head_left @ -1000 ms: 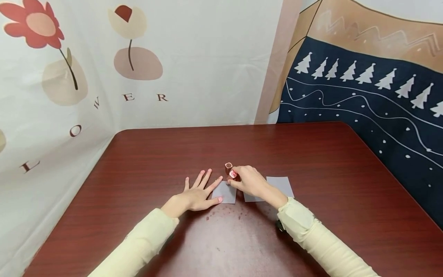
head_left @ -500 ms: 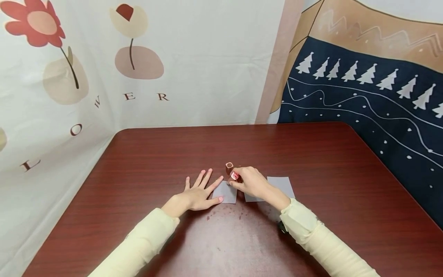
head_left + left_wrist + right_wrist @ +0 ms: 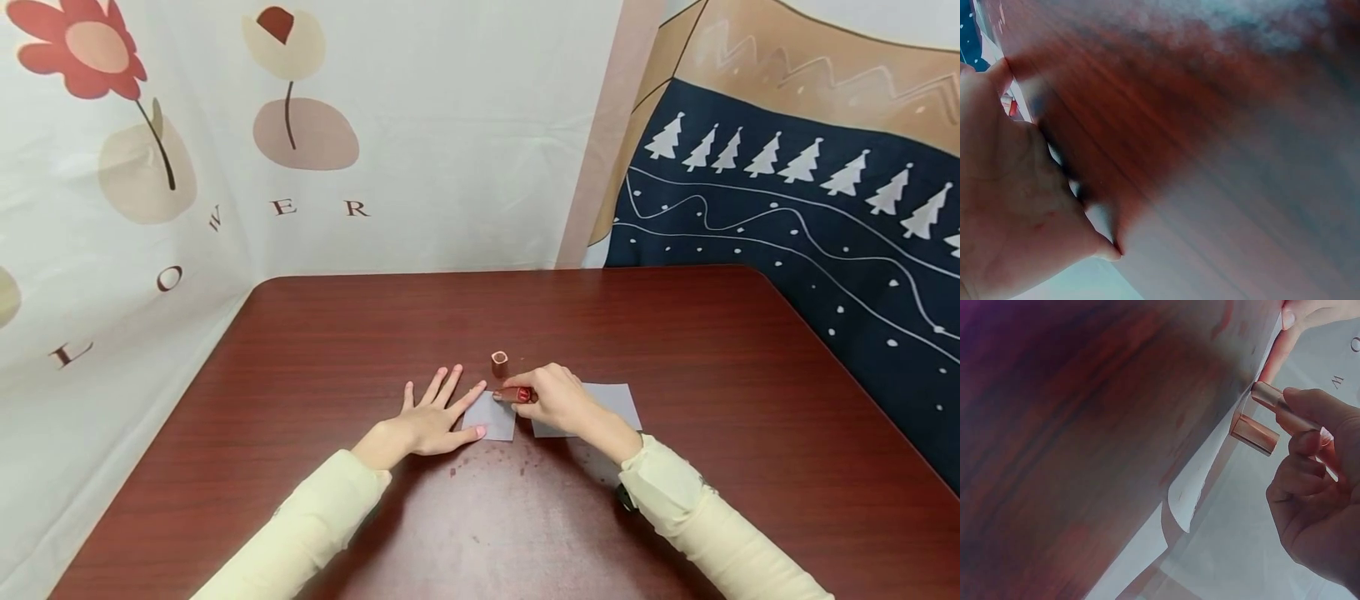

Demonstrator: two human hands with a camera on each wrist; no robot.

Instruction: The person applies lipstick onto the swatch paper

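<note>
My left hand (image 3: 420,427) lies flat with fingers spread, its thumb and index finger resting on a small grey-white paper (image 3: 497,423). In the left wrist view its palm fills the left side. With thumb and fingers my right hand (image 3: 561,400) pinches a rose-gold lipstick (image 3: 513,394), tilted low, its tip right at the paper's upper edge. The right wrist view shows the lipstick (image 3: 1270,397) from the side, partly covered by the fingers. Behind the hands a matching lipstick cap (image 3: 499,361) stands upright on the table.
More grey-white paper (image 3: 615,404) lies under and beside the right hand. Small reddish marks (image 3: 459,463) dot the dark red-brown table (image 3: 390,325) in front of the first paper. Printed cloths hang behind and to the left of the table.
My right hand has shifted slightly right and tipped the lipstick from more upright to nearly lying, so its red-labelled end now points right. The left hand stays on the paper.
</note>
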